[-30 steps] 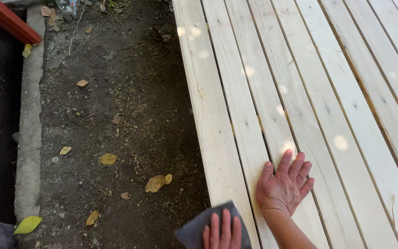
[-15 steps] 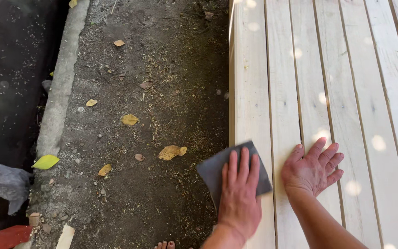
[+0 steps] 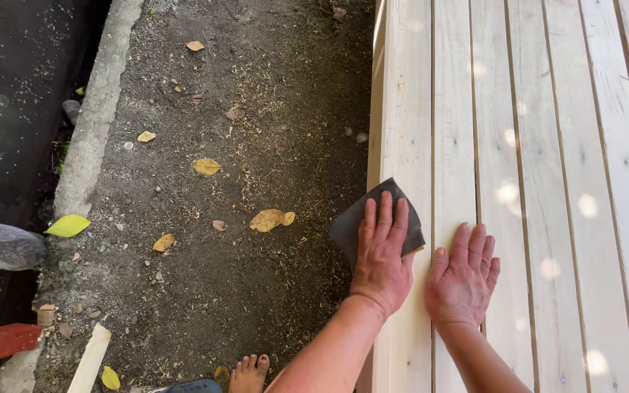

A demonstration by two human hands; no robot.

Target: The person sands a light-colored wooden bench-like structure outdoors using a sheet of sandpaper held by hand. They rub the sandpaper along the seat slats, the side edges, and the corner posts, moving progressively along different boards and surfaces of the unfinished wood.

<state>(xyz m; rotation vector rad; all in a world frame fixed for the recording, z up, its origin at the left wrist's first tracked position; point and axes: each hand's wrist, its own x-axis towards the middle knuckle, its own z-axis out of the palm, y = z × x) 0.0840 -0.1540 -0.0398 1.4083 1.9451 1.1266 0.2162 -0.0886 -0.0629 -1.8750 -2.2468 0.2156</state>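
Since half a second ago the left hand (image 3: 381, 255), fingers flat on the dark sanding sheet (image 3: 373, 218), advanced along the edge plank (image 3: 405, 109); right hand (image 3: 464, 280) rests open alongside, indicating sanding continues.

Bare forearms, bare foot

Left hand (image 3: 381, 251) and right hand (image 3: 464, 278) ungloved, no sleeves; foot (image 3: 248, 371) unshod, possibly blue-grey trouser hem beside it.
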